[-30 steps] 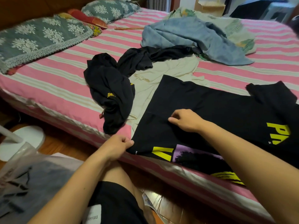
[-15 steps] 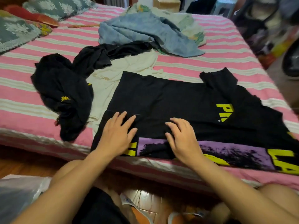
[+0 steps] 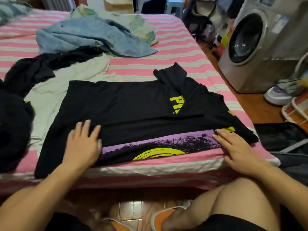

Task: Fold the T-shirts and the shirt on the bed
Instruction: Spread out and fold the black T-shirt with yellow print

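Both hands lay flat on the black T-shirt (image 3: pixel 133 104) at the near edge of the bed (image 3: pixel 166 67). The left hand (image 3: pixel 83 144) was spread with fingers straight, pressing the folded edge near the hem end; the right hand (image 3: pixel 236 149) was likewise flat and spread, pressing the collar end; neither pinched cloth. A second earlier both had been gripping the hem end; half a second earlier they pressed side by side, and since then the right hand had slid well apart from the left. In my judgement the long fold was laid and being smoothed. A sleeve (image 3: pixel 171 72) stuck out at the far side, unfolded. Behind lay the blue shirt (image 3: pixel 86 37), a cream T-shirt (image 3: pixel 70 79) and dark garments (image 3: pixel 25 72), all unfolded.
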`<state>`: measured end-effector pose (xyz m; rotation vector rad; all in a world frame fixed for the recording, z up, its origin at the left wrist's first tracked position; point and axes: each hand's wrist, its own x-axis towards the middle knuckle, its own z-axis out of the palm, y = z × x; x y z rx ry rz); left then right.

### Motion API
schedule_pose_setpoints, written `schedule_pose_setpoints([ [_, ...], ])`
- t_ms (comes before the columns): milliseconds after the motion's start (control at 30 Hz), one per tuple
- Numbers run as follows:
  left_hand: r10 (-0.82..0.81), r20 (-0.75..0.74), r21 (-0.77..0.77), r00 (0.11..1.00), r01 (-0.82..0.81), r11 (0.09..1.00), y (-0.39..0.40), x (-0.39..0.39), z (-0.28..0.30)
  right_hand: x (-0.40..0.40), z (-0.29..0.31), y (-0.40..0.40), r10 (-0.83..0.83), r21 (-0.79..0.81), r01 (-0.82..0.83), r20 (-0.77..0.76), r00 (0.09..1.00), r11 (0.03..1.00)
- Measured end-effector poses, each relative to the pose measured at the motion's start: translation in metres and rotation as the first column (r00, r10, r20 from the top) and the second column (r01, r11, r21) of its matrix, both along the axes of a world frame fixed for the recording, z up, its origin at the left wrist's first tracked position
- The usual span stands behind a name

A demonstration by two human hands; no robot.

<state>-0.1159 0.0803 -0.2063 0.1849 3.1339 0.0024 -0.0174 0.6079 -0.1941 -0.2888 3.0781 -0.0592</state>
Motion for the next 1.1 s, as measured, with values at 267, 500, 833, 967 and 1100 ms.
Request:
schedule_pose_setpoints([
  [267,-0.094,0.204,-0.183,0.975,0.132,0.974,0.119,-0.024,0.048,-0.055,0.040,-0.016,-0.259,-0.160,0.251,-0.031,0.965,0.955],
  [500,-0.640,-0.186,-0.077,0.746,0.638,0.766,0.265,-0.066,0.028,-0.183,0.058,-0.005,-0.113,-0.091,0.108,-0.052,0.992,0.990],
  [833,0.050,0.449,0.880,0.892,-0.452,0.145,0.283,-0.126,0.011,-0.305,0.039,0.025,-0.147,-0.313,0.195,0.170,0.974,0.930],
  [967,-0.263,0.686,0.689,0.678,-0.722,-0.064,0.264,-0.152,0.011,-0.317,0.040,0.032,-0.253,-0.484,0.335,0.227,0.940,0.808],
  [1100,-0.226,0.695,0.709,0.682,-0.702,0.064,0.273,-0.163,0.012,-0.320,0.038,0.027,-0.321,-0.608,0.391,0.227,0.919,0.691],
])
